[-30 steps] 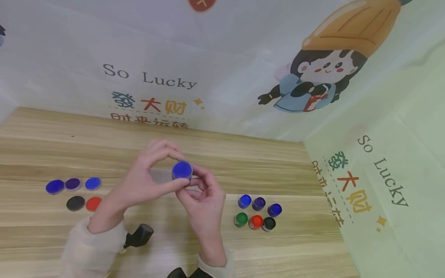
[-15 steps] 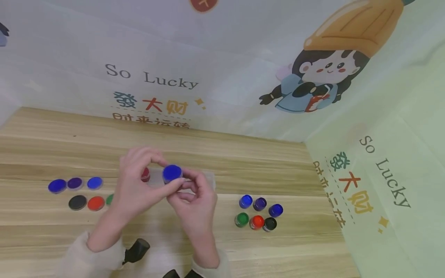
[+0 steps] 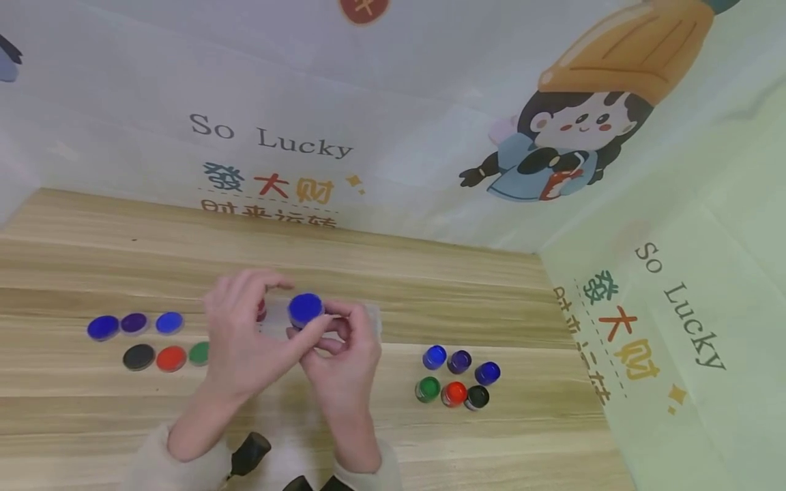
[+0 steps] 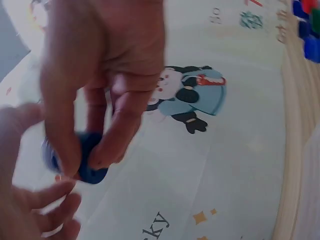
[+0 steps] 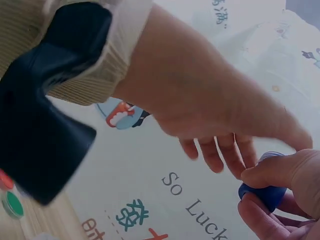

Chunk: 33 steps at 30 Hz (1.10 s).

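Note:
My right hand (image 3: pixel 346 354) pinches a small blue paint jar (image 3: pixel 306 310) between thumb and fingers above the table. The jar's blue top faces up in the head view. Around the jar, my left hand (image 3: pixel 242 334) is spread, its forefinger apart from it and its thumb in front of its lower edge. Whether that thumb touches cannot be told. In the left wrist view, my right hand (image 4: pixel 107 75) grips the jar (image 4: pixel 92 157), with left fingers (image 4: pixel 57 215) close below. The right wrist view shows the same grip on the jar (image 5: pixel 267 192). Behind the left hand, a red object (image 3: pixel 261 311) is mostly hidden.
Blue, purple, black, red (image 3: pixel 170 358) and green lids lie at left on the wooden table (image 3: pixel 491 293). Several jars, among them a green one (image 3: pixel 428 389), stand at right. A translucent tray (image 3: pixel 376 322) lies behind the hands. A printed sheet (image 3: pixel 405 123) rises behind.
Both hands and the jar have shifted left in the head view. The left forefinger has come away from the jar, while the right hand keeps its grip.

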Each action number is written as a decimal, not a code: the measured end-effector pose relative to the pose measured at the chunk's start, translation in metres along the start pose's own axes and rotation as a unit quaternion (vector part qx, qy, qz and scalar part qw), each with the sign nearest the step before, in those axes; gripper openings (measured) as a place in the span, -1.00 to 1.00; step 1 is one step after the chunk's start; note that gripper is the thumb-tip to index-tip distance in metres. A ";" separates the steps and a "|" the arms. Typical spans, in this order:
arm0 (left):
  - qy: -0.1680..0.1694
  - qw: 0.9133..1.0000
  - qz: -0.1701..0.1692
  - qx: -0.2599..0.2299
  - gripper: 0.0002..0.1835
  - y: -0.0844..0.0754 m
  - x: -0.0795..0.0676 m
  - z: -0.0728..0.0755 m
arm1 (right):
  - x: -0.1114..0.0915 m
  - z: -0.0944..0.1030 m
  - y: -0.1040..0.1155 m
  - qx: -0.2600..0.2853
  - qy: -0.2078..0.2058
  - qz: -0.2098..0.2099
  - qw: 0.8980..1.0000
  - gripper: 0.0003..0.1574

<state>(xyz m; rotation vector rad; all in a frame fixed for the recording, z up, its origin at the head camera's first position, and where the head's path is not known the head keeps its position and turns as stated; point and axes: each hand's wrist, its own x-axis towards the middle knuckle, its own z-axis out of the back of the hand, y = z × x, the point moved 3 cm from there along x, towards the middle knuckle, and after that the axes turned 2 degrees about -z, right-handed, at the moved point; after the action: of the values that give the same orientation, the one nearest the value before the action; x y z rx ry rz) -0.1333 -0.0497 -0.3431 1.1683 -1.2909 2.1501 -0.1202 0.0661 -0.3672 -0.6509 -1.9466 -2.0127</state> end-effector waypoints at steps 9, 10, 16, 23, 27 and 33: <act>0.089 0.991 0.031 -0.092 -0.64 0.005 0.006 0.007 | 0.001 0.002 0.002 0.023 0.013 -0.026 0.999 -0.52; 0.075 0.994 0.032 -0.078 -0.61 0.004 0.006 0.006 | 0.001 0.002 0.002 0.023 0.013 -0.020 0.999 -0.53; -0.038 0.999 0.031 0.020 -0.34 -0.004 0.004 0.004 | -0.001 -0.002 0.001 0.002 0.001 0.014 1.000 -0.57; -0.084 0.995 0.039 0.041 -0.32 -0.003 0.006 0.014 | -0.001 0.002 0.001 -0.018 -0.009 0.015 1.000 -0.55; -0.085 0.993 0.052 0.061 -0.33 0.012 0.007 0.032 | 0.000 0.012 -0.003 -0.030 -0.021 0.017 0.999 -0.52; -0.074 0.988 0.095 0.095 -0.53 0.047 0.002 0.068 | 0.002 0.035 -0.012 -0.044 -0.048 -0.022 0.998 -0.52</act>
<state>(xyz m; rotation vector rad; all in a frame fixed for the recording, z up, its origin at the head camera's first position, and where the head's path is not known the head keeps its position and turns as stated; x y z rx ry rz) -0.1343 -0.1322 -0.3505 1.3511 -1.3306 2.4080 -0.1236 0.1022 -0.3766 -0.7443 -1.9492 -2.1417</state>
